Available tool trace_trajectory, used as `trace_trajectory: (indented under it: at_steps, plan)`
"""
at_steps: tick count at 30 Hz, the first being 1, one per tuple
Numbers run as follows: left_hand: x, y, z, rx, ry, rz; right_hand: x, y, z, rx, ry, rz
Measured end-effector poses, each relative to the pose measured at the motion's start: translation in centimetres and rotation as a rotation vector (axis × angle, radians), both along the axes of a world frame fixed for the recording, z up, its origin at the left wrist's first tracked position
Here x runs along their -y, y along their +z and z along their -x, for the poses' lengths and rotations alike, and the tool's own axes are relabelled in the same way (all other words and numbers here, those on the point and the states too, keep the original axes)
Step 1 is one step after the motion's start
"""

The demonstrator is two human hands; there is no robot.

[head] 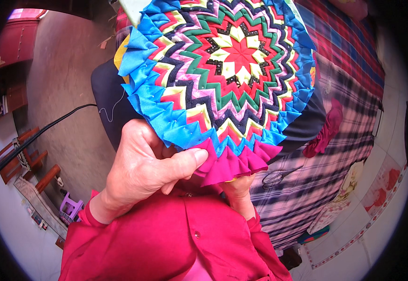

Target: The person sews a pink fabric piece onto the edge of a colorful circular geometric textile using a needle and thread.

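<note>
A round folded-fabric patchwork piece (pixel 241 58) rests over my lap, its pointed rings running from a red and pale yellow star outward through black, green, pink, navy and red. Blue folded points (pixel 176 121) circle the rim. Along the near edge, several magenta fabric points (pixel 225 163) overlap the blue ones. My left hand (pixel 144 158) pinches the near-left edge, its thumb on top of the magenta fabric and its fingers curled beneath. From below, my right hand (pixel 240 188) supports the near edge; its fingers are mostly hidden under the cloth. A loose white thread (pixel 112 112) trails at the left.
To the right is a bed with a plaid cover (pixel 295 193), bearing a crumpled magenta cloth (pixel 327 130) and a dark coiled cord (pixel 276 179). On the left, a black cable (pixel 46 130) crosses above the floor, near a purple plastic stool (pixel 71 206) and wooden furniture (pixel 47 177).
</note>
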State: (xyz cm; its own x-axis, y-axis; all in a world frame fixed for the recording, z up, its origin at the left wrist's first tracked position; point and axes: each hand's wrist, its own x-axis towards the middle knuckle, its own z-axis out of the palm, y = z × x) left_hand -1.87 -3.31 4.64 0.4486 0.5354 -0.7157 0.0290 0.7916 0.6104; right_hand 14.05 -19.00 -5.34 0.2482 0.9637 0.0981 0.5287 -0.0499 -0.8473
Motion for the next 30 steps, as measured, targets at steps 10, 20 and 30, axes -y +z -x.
trace_trajectory:
  at_steps: [10,20,30]
  plan:
    - [0.0,-0.7,0.1,0.050,0.020,0.055,-0.8,0.5,0.6,0.146,0.069,0.060]
    - [0.0,-0.6,0.1,0.069,0.032,0.085,1.1,-1.7,2.2,-0.019,-0.062,0.052]
    - [-0.1,-0.3,-0.2,0.092,0.050,0.071,-0.9,0.5,-0.1,0.193,0.092,0.051]
